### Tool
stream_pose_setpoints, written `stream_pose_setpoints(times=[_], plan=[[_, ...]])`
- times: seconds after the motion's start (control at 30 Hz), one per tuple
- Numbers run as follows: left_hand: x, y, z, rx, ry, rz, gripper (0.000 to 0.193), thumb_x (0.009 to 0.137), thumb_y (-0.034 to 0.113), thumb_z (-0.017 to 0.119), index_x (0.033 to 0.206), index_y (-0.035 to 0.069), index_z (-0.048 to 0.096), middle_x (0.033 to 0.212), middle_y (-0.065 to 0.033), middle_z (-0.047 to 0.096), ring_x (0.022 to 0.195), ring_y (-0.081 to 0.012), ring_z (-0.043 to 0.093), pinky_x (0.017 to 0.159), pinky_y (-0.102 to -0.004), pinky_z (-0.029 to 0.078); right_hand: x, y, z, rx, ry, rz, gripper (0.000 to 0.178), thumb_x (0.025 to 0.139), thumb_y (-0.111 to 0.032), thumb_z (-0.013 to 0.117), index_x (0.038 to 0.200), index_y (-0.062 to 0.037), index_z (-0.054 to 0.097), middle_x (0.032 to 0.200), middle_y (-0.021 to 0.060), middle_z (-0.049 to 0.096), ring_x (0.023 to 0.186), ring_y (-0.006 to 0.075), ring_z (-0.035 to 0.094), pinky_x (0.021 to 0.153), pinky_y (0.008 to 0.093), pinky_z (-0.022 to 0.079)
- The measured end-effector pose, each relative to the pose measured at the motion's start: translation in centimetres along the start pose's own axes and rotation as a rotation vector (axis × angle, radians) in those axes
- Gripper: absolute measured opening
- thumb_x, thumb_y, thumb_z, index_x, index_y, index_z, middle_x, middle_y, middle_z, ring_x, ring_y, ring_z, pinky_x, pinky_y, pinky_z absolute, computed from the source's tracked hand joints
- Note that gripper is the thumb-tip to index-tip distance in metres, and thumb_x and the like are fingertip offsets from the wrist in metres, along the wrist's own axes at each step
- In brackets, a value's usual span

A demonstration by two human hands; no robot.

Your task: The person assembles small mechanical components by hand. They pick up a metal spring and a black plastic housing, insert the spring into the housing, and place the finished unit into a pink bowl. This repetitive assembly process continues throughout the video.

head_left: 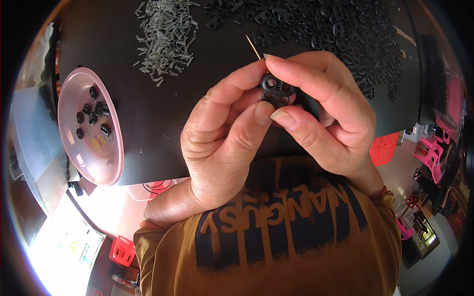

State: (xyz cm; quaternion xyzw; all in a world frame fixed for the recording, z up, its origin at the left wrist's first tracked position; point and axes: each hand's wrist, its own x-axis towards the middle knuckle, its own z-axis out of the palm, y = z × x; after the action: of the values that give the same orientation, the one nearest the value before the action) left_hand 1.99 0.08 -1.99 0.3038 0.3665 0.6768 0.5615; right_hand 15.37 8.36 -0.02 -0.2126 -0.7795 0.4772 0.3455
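Both of my hands are raised over the dark table, fingertips meeting around a black two-hole cord lock (279, 88). My left hand (212, 138) pinches it from the left, with the thumb on its lower part. From the right, my right hand (335, 108) closes on it with index finger and thumb. Part of a small spring shows within the cord lock. A thin wooden stick (253, 47) sticks up beyond the index fingertips; its lower end is hidden, so I cannot tell which hand has it.
A heap of small metal springs (167, 37) lies at the far left of the table (148, 123). Many black cord-lock parts (326, 29) spread over the far right. At the left, a pink oval plate (74, 153) holds several black cord locks (92, 118).
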Motion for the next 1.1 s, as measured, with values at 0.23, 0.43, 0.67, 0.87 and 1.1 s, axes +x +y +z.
stream_pose_setpoints(times=[0.23, 0.43, 0.67, 0.87, 1.1], plan=[[0.1, 0.1, -0.2, -0.089, -0.045, -0.011, 0.036, 0.086, 0.003, 0.05, 0.121, -0.005, 0.041, 0.113, -0.0156, 0.053, 0.104, -0.0185, 0.053, 0.09, -0.0322, 0.043, 0.2, 0.2, -0.3, -0.095, -0.034, -0.074, 0.038, 0.082, -0.011, 0.058, 0.115, 0.0061, 0.051, 0.097, 0.0123, 0.054, 0.079, 0.0135, 0.052, 0.068, 0.0224, 0.042], [0.2, 0.0, -0.5, -0.05, -0.085, 0.076, 0.036, 0.085, 0.003, 0.053, 0.118, -0.005, 0.043, 0.114, -0.0143, 0.052, 0.105, -0.0167, 0.05, 0.092, -0.0295, 0.039, 0.2, 0.6, 0.0, -0.109, -0.013, -0.117, 0.035, 0.085, -0.013, 0.054, 0.114, 0.0063, 0.051, 0.098, 0.014, 0.055, 0.079, 0.016, 0.054, 0.069, 0.0246, 0.044], [-0.1, -0.1, -0.3, -0.001, -0.02, 0.087, 0.031, 0.084, 0.003, 0.054, 0.113, -0.004, 0.046, 0.114, -0.0138, 0.052, 0.104, -0.0164, 0.05, 0.092, -0.0297, 0.039, 0.2, 1.2, 0.3, -0.115, 0.002, -0.189, 0.029, 0.085, -0.01, 0.052, 0.11, 0.0064, 0.053, 0.098, 0.0155, 0.056, 0.08, 0.0183, 0.055, 0.068, 0.0258, 0.045], [-0.3, -0.6, -0.3, 0.021, 0.014, 0.1, 0.027, 0.085, 0.002, 0.054, 0.11, -0.004, 0.047, 0.108, -0.013, 0.055, 0.096, -0.0153, 0.055, 0.086, -0.0278, 0.043, 0.1, 1.7, 0.6, -0.115, 0.039, -0.227, 0.026, 0.084, -0.008, 0.051, 0.106, 0.0062, 0.055, 0.095, 0.0159, 0.057, 0.078, 0.02, 0.056, 0.067, 0.0268, 0.045], [-0.1, -0.1, 0.1, 0.056, 0.038, 0.086, 0.025, 0.085, 0.0, 0.051, 0.109, -0.003, 0.047, 0.101, -0.0119, 0.057, 0.09, -0.0144, 0.056, 0.083, -0.0273, 0.044, 0.0, 1.7, 0.7, -0.092, 0.034, -0.231, 0.028, 0.083, -0.007, 0.053, 0.108, 0.0063, 0.054, 0.099, 0.017, 0.057, 0.081, 0.021, 0.056, 0.068, 0.0277, 0.045]])
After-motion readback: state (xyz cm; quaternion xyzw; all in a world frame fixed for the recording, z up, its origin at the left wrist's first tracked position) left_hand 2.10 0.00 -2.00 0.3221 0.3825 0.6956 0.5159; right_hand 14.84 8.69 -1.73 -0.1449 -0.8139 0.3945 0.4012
